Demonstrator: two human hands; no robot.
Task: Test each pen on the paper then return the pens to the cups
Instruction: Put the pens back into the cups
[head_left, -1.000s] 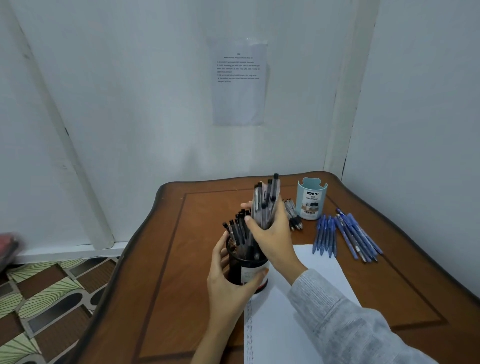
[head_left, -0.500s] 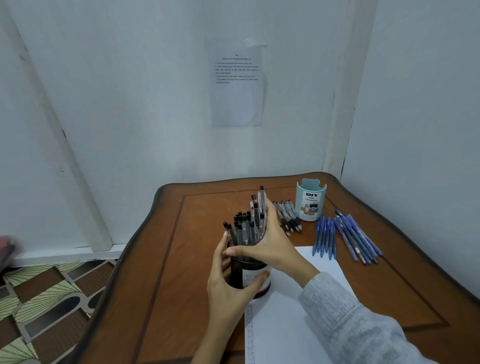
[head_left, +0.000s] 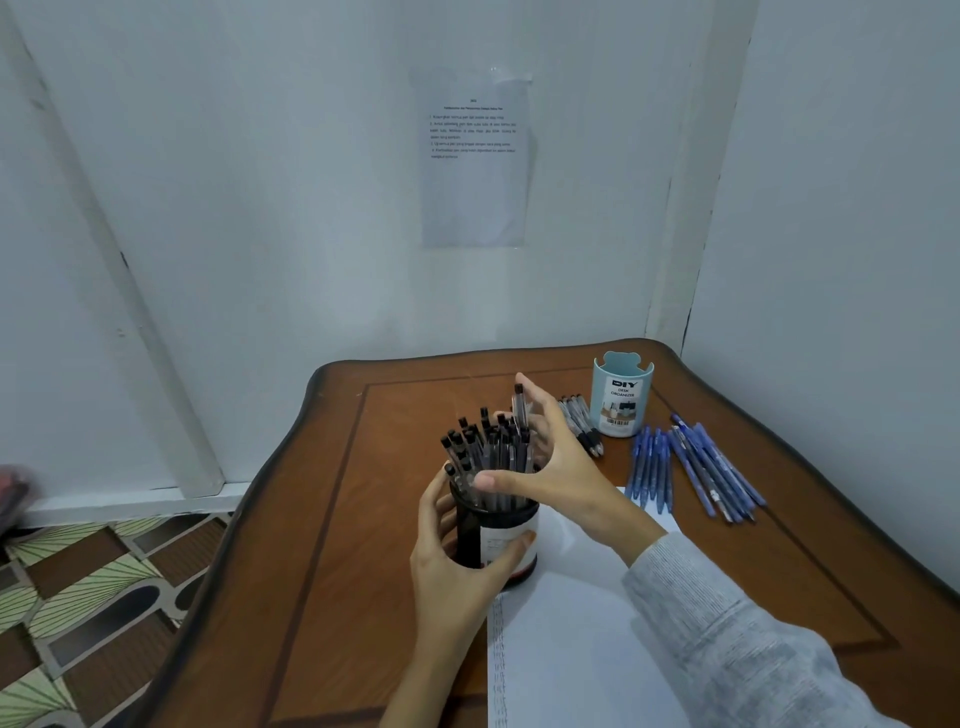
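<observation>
My left grip (head_left: 457, 571) is wrapped round the dark cup (head_left: 498, 540), with the thumb across its labelled front and the fingers curled behind its left wall. The cup stands upright on the bench (head_left: 332, 519) at the far left corner of the paper (head_left: 571, 649). My palm hides its base, so I cannot tell whether it sits on the sheet.

The cup is packed with black pens (head_left: 485, 457), their long axes near vertical and button ends up. They fan slightly leftward, and one stands taller at the right of the bunch.

My right grip (head_left: 550, 467) is spread wide over them from the right. The thumb lies straight across the front and the fingers are straight behind, clasping nothing. Whether the fingertips touch the tall pen is hidden.

Behind and right of the dark cup, a light blue cup (head_left: 621, 395) stands upright, and I cannot see inside it. Between the two cups, loose black pens (head_left: 579, 415) lie flat, partly covered by my right grip. Farther right, blue pens (head_left: 691, 467) lie flat, running roughly away from me.
</observation>
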